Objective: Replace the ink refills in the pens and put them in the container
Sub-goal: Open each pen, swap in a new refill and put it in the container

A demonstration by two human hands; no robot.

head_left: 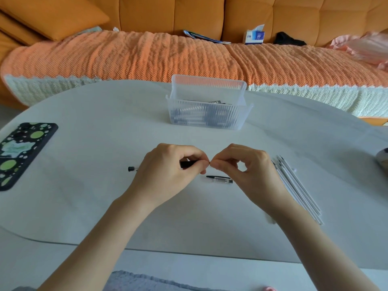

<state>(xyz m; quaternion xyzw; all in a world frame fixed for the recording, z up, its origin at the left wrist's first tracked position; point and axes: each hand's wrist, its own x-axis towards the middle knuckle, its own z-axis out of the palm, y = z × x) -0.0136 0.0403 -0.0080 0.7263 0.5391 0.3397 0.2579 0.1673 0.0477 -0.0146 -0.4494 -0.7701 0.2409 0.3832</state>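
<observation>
A white table (105, 114) with a rounded far edge carries a clear ribbed container (206, 114) at its far middle, with dark pens (216, 101) lying inside. Behind the container runs an orange sofa (189, 13) under a ribbed orange blanket (147, 55), and a tissue box (255, 36) stands on the seat. On the near side of the container, the left hand (168, 173) is curled round a pen (188, 164) held level, its tail end sticking out to the left. The right hand (241, 171) pinches the pen's tip between thumb and forefinger, close against the left fingertips. A clear cap (220, 179) lies on the table just nearer than the hands. White refills (298, 185) lie bundled to the container's near right, and a spotted phone (23, 152) lies to its near left.
</observation>
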